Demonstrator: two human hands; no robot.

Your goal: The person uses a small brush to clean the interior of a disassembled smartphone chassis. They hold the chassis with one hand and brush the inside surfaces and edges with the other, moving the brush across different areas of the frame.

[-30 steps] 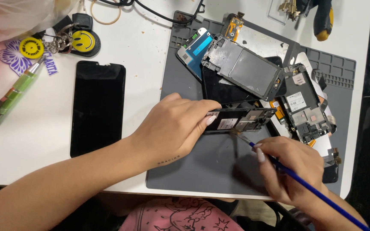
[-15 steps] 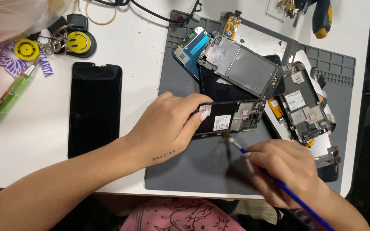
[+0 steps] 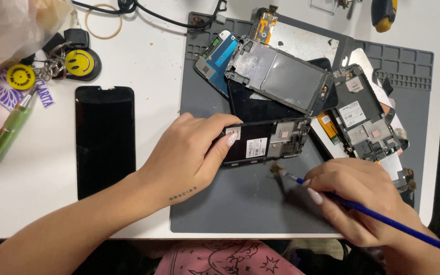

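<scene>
Gripping the open phone frame (image 3: 268, 141) at mid-mat with our left hand (image 3: 189, 158), we pinch one blue-handled brush (image 3: 378, 216) in our right hand (image 3: 365, 201) near the grey mat's (image 3: 230, 209) front edge; two white rectangular labels sit inside the frame, and one black screen panel (image 3: 104, 140) lies on the table left of the mat

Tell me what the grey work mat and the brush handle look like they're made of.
Work mat: probably silicone or rubber, matte grey, with moulded compartments along its edges. Brush in the right hand: glossy blue handle, painted wood or plastic, cannot tell which; the shiny ferrule looks like metal.
</scene>
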